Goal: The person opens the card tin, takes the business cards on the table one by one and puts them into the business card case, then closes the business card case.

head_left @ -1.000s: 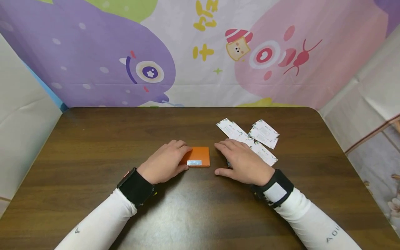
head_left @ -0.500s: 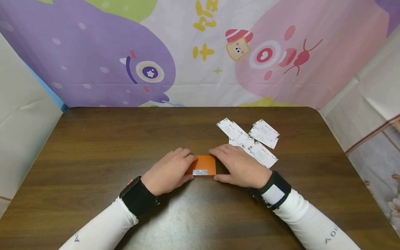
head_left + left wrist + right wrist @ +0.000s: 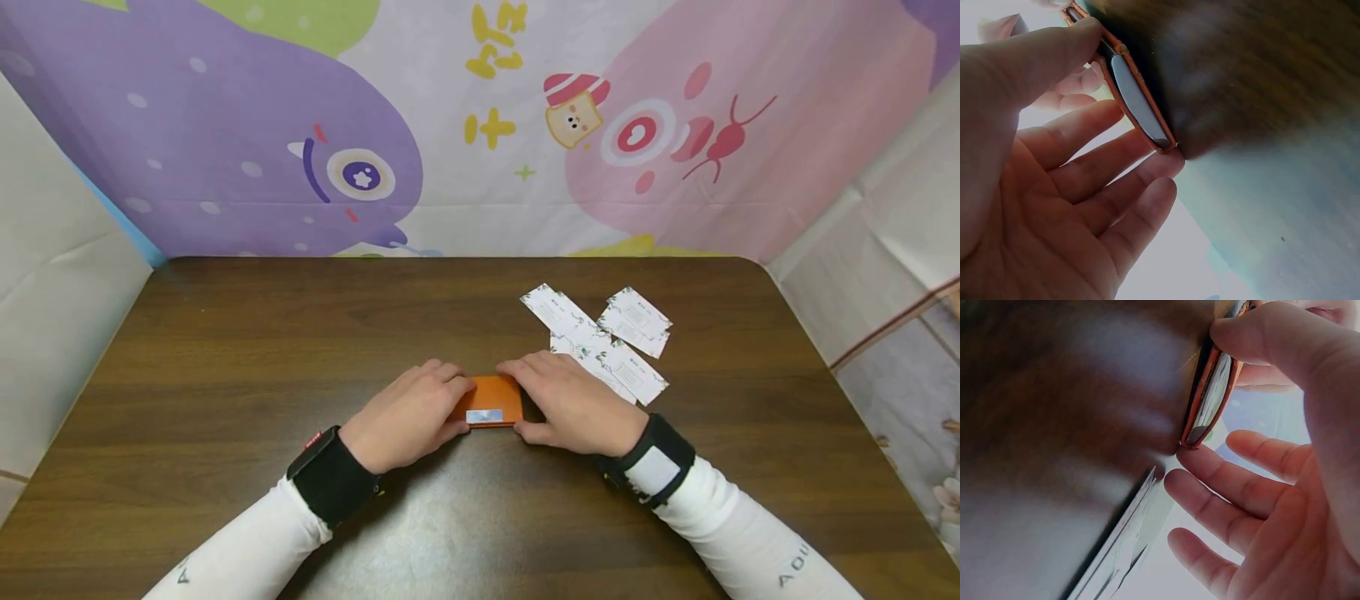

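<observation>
A flat orange card case (image 3: pixel 495 392) with a silver plate near its front edge lies between both hands. Its side view shows an orange rim around a pale metallic inner part (image 3: pixel 1138 100). My left hand (image 3: pixel 412 417) pinches the left end, thumb at the near edge and fingers at the far edge. At the right end, my right hand (image 3: pixel 573 404) holds the case the same way, its lower fingers (image 3: pixel 1204 550) spread apart. Just beyond the right hand lie several white printed cards (image 3: pixel 633 371), overlapping one another.
The brown wooden table (image 3: pixel 300 325) has a far edge against a cartoon-printed cloth (image 3: pixel 465 225). More white cards (image 3: pixel 637 321) lie at the back right. Pale cloth (image 3: pixel 60 225) hangs on the left side.
The orange case has moved toward the person and slightly right with the left hand. My right hand has come down from the cards and taken hold of the case's right end.
</observation>
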### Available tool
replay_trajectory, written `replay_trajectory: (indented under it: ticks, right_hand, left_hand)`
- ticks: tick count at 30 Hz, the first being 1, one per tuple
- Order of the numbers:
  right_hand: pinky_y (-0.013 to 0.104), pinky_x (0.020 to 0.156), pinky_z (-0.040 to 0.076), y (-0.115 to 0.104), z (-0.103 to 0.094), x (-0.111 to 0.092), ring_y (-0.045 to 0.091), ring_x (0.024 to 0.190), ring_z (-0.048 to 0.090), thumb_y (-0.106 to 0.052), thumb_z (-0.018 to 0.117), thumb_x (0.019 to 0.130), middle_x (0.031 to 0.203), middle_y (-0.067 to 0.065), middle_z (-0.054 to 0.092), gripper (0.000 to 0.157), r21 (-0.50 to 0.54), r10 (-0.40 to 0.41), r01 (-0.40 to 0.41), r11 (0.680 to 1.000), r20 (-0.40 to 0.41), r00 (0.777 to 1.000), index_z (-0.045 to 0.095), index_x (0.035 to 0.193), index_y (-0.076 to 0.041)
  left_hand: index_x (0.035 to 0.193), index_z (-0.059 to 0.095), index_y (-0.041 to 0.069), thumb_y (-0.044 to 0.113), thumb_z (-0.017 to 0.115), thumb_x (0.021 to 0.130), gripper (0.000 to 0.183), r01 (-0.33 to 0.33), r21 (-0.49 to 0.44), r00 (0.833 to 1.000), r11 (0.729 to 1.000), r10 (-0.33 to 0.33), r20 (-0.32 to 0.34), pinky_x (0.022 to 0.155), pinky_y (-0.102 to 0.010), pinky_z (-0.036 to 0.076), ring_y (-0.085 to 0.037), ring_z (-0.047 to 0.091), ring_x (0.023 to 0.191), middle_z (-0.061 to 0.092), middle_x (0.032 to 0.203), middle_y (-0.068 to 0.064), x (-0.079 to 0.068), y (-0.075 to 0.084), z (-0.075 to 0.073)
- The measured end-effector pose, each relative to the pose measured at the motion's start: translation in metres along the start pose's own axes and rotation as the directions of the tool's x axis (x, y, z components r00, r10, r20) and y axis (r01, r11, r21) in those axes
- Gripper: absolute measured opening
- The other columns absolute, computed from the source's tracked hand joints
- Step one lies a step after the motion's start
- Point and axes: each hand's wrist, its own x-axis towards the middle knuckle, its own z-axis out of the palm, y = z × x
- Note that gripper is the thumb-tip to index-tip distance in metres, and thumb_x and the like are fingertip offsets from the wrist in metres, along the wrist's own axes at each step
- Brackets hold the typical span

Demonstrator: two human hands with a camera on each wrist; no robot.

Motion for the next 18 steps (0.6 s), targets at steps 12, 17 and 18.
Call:
replay_trajectory:
  ticks: [12, 17, 18]
  right_hand:
    - [0.045, 0.105, 0.047, -0.0014, 0.0005, -0.0005, 0.024, 0.119, 0.058, -0.033, 0.087, 0.084, 0.129, 0.004, 0.065, 0.072, -0.003, 0.001, -0.001, 1.0, -0.019, 1.0, 0.055, 0.144, -0.008]
    - [0.046, 0.104, 0.047, -0.0011, 0.0006, -0.0028, 0.024, 0.118, 0.058, -0.034, 0.087, 0.084, 0.128, 0.003, 0.065, 0.071, -0.009, -0.004, 0.004, 1.0, -0.017, 1.0, 0.056, 0.143, -0.008]
    - [0.046, 0.104, 0.047, -0.001, 0.0009, -0.0033, 0.024, 0.118, 0.058, -0.035, 0.087, 0.084, 0.127, 0.003, 0.065, 0.07, -0.011, -0.005, 0.005, 1.0, -0.018, 1.0, 0.057, 0.142, -0.009]
  left_hand:
    - [0.117, 0.072, 0.003, 0.028, 0.084, 0.095, 0.036, -0.03, -0.018, 1.0, 0.999, 0.03, 0.002, 0.094, -0.043, 0.055, -0.026, 0.065, 0.102, 0.071, 0.116, -0.009, -0.0024, 0.0013, -0.0022]
    - [0.115, 0.071, 0.003, 0.028, 0.083, 0.096, 0.034, -0.038, -0.037, 0.999, 0.999, 0.038, 0.002, 0.092, -0.041, 0.055, -0.024, 0.065, 0.098, 0.072, 0.111, -0.009, -0.0039, 0.0007, -0.0033]
    - [0.114, 0.071, 0.003, 0.028, 0.082, 0.096, 0.033, -0.038, -0.045, 0.999, 0.998, 0.038, 0.005, 0.091, -0.041, 0.055, -0.024, 0.065, 0.097, 0.072, 0.111, -0.009, -0.0043, 0.0007, -0.0038]
